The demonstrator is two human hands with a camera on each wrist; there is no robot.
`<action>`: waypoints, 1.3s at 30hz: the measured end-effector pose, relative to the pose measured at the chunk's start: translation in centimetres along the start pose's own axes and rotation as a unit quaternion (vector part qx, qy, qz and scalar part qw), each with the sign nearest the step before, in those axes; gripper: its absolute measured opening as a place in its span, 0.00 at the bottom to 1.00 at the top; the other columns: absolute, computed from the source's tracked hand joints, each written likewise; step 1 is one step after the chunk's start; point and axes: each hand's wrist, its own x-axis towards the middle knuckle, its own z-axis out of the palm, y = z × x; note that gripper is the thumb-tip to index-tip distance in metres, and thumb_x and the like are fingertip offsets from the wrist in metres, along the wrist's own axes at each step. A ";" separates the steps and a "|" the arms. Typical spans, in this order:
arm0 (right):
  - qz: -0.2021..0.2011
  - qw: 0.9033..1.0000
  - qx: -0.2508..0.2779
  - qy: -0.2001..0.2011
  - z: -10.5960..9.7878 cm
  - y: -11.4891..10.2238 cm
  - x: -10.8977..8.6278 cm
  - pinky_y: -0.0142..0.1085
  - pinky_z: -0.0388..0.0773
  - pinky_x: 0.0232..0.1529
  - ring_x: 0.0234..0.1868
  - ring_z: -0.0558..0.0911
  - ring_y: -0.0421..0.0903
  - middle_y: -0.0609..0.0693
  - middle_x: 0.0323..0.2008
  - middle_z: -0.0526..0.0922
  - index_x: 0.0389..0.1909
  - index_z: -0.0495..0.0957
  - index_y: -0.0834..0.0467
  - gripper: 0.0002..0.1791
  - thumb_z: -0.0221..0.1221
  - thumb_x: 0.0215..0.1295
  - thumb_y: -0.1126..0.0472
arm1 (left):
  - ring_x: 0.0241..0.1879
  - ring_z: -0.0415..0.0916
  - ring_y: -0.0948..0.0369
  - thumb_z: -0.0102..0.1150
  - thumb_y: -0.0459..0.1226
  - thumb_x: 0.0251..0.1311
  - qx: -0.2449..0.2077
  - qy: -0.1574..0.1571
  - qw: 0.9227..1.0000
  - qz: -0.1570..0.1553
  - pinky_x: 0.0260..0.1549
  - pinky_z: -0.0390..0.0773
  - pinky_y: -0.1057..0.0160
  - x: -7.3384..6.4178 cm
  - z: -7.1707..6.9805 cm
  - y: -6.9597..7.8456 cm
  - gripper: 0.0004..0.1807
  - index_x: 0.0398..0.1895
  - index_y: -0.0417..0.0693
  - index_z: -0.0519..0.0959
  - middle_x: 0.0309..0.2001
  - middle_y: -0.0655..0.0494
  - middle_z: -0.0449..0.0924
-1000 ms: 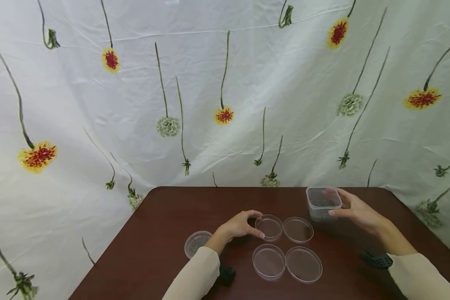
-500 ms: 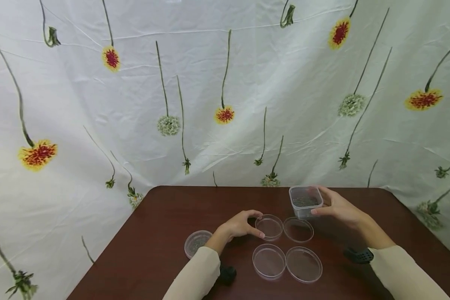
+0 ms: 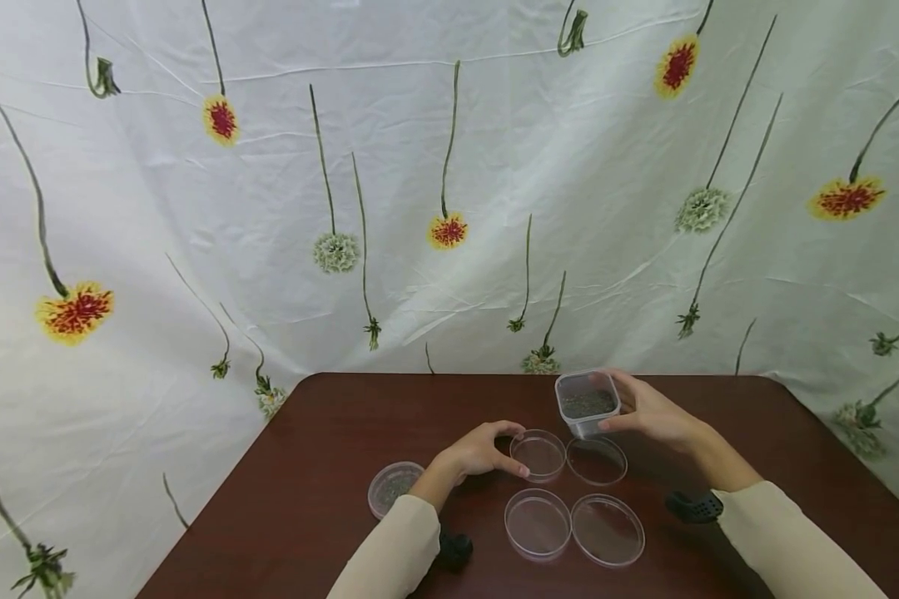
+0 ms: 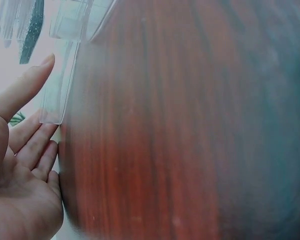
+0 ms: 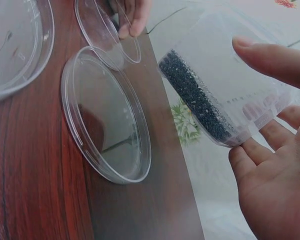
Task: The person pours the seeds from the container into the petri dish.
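My left hand (image 3: 479,449) holds the back left dish of a group of clear petri dishes, thumb and fingertips at the rim of this petri dish (image 3: 541,456). In the right wrist view, fingers (image 5: 138,19) of that hand show at its edge. My right hand (image 3: 655,418) grips a clear square plastic tub (image 3: 588,408) by its side, raised over the far edges of the back dishes. Dark granules (image 5: 195,95) fill the tub's bottom. The back right petri dish (image 3: 599,462) stands just below the tub.
Two more petri dishes, front left (image 3: 538,524) and front right (image 3: 608,531), stand nearer me. Left of my forearm, partly hidden by it, is a dish with granules (image 3: 393,487). The brown table (image 3: 330,466) ends at a flower-print cloth (image 3: 389,208).
My right hand has carried the tub leftward, from the right of the dishes to above the back ones. The left hand has stayed at its dish.
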 end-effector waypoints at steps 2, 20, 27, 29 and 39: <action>-0.001 1.000 -0.013 -0.006 0.3 -0.1 0.2 0.36 0.78 0.54 0.73 0.59 0.72 0.72 0.71 0.63 0.78 0.53 0.70 0.49 0.71 0.63 0.69 | 0.70 0.65 0.48 0.80 0.36 0.55 -0.003 0.000 1.000 -0.001 0.68 0.64 0.43 0.0 0.0 0.0 0.35 0.67 0.49 0.77 0.63 0.55 0.76; -0.015 0.997 -0.079 -0.023 1.7 -1.0 1.8 0.42 0.81 0.47 0.58 0.76 0.66 0.69 0.63 0.69 0.76 0.57 0.65 0.48 0.73 0.58 0.72 | 0.71 0.63 0.47 0.80 0.36 0.54 -0.016 0.000 1.000 -0.006 0.68 0.63 0.43 0.0 -0.2 -0.1 0.35 0.67 0.49 0.77 0.64 0.54 0.75; -0.026 0.987 -0.158 0.005 2.2 -1.0 1.8 0.46 0.78 0.47 0.53 0.77 0.60 0.64 0.60 0.74 0.73 0.63 0.62 0.47 0.76 0.54 0.69 | 0.70 0.64 0.48 0.81 0.36 0.54 -0.015 -0.002 1.000 -0.002 0.67 0.64 0.43 0.3 0.1 0.0 0.35 0.67 0.50 0.77 0.63 0.55 0.76; -0.040 0.984 -0.176 0.010 2.4 -1.2 1.8 0.48 0.78 0.47 0.54 0.77 0.61 0.64 0.59 0.74 0.73 0.64 0.63 0.47 0.77 0.54 0.69 | 0.70 0.65 0.48 0.81 0.36 0.54 -0.013 0.000 1.000 -0.002 0.67 0.64 0.43 0.4 0.2 -0.1 0.35 0.66 0.50 0.78 0.62 0.56 0.76; -0.077 0.962 -0.260 0.021 3.0 -1.5 2.4 0.56 0.75 0.52 0.58 0.76 0.62 0.62 0.61 0.75 0.73 0.64 0.65 0.48 0.78 0.52 0.67 | 0.69 0.65 0.49 0.81 0.37 0.53 -0.003 0.005 1.000 -0.009 0.67 0.65 0.44 0.6 0.1 -0.3 0.35 0.66 0.52 0.78 0.61 0.57 0.77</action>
